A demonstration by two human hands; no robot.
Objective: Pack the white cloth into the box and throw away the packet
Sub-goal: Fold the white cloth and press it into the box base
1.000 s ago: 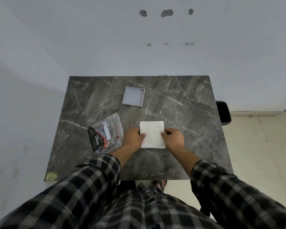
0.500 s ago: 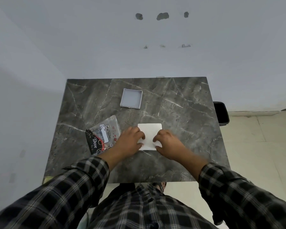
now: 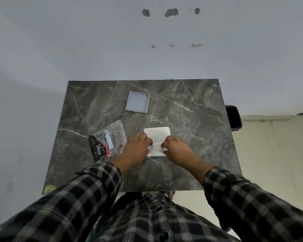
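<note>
A folded white cloth (image 3: 157,136) lies flat on the dark marble table (image 3: 191,119), near its middle front. My left hand (image 3: 138,147) grips the cloth's left edge and my right hand (image 3: 176,148) grips its right side; both cover the near half of the cloth. A small shallow white box (image 3: 138,101), open and with nothing in it, sits farther back, apart from the cloth. The clear plastic packet (image 3: 108,142) with a black printed end lies just left of my left hand.
A black bin (image 3: 233,117) stands on the floor at the table's right edge. A wall runs behind the table and along the left. A yellowish scrap (image 3: 49,188) marks the front left corner.
Both hands have slid inward over the cloth, the right one most, and now cover more of its near half. The cloth, box and packet stay in place.
</note>
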